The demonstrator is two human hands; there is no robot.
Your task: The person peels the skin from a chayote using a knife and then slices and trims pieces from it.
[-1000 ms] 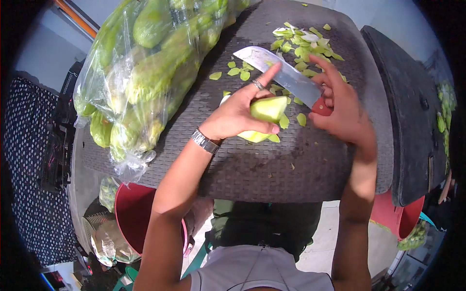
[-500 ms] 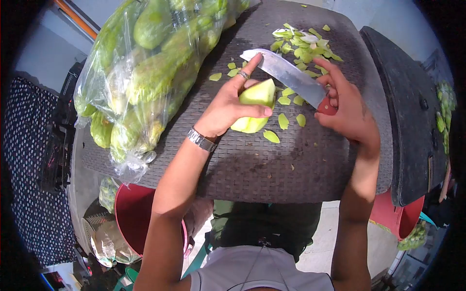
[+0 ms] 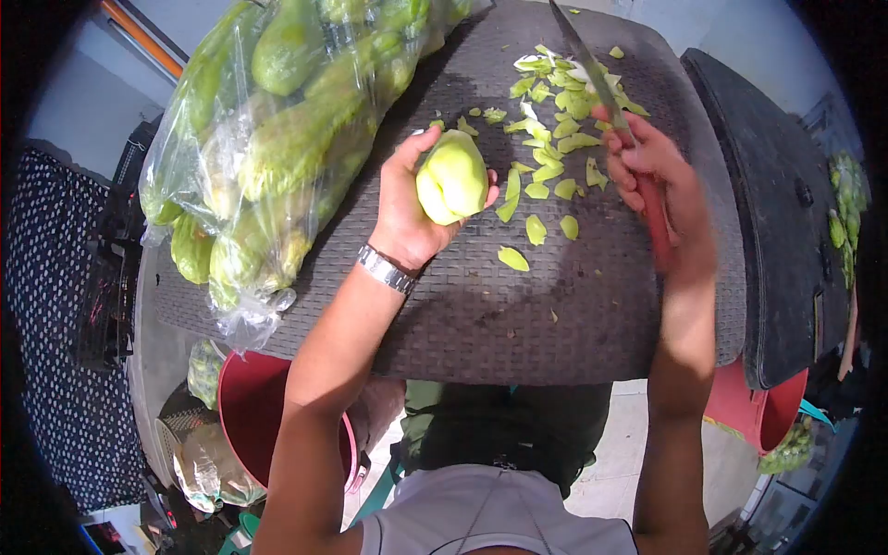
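Observation:
A pale green peeled chayote point(image 3: 451, 178) rests in my left hand point(image 3: 407, 213), the fingers curled round it and the palm turned up. In my right hand point(image 3: 668, 176) is a knife point(image 3: 592, 69) with a red handle, gripped with its blade pointing up and away from me, apart from the chayote. Green peelings point(image 3: 555, 129) lie scattered on the dark woven-pattern table point(image 3: 518, 333) between and beyond the two hands.
A clear plastic bag point(image 3: 287, 148) full of green chayotes takes up the table's left side. Below the table's edge stand a red bucket point(image 3: 254, 416) at left and another red container point(image 3: 758, 407) at right. A dark chair back point(image 3: 772, 222) adjoins the right edge.
The knife has moved off the chayote and swung upright as my right hand drew right. My left hand has turned palm up with the chayote. More peelings lie on the table.

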